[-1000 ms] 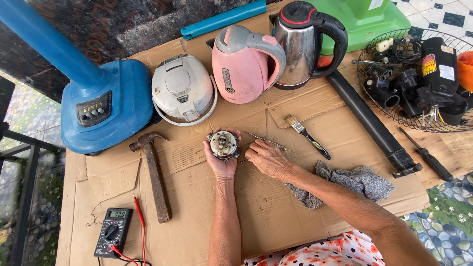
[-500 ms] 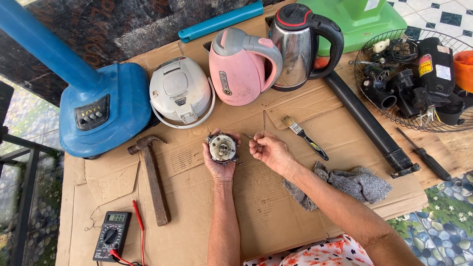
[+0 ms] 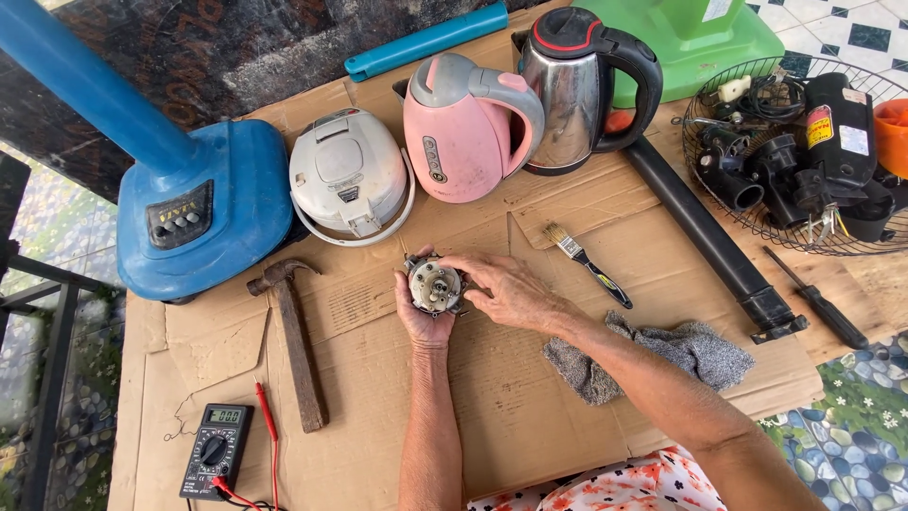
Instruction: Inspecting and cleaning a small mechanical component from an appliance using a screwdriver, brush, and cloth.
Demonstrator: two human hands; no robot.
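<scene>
Far L: blue fan base (image 3: 203, 218) is seen at the cardboard (image 3: 492, 397) edge, w/ a multimeter (image 3: 217, 449) near the bottom and a hammer (image 3: 295, 345) beside it. Behind: white cooker (image 3: 350, 175), pink kettle (image 3: 463, 128), steel kettle (image 3: 577, 90). Centre: a small motor (image 3: 434, 286) is held just above the cardboard, gripped from below by the left hand (image 3: 423, 317), fingers curled round it. The right hand (image 3: 511, 289) is laid on the motor's R side, fingers bent, touching it. R of that: brush (image 3: 586, 263), grey rag (image 3: 653, 360), black tube (image 3: 709, 241), screwdriver (image 3: 818, 301), wire basket (image 3: 719, 203) of parts.
</scene>
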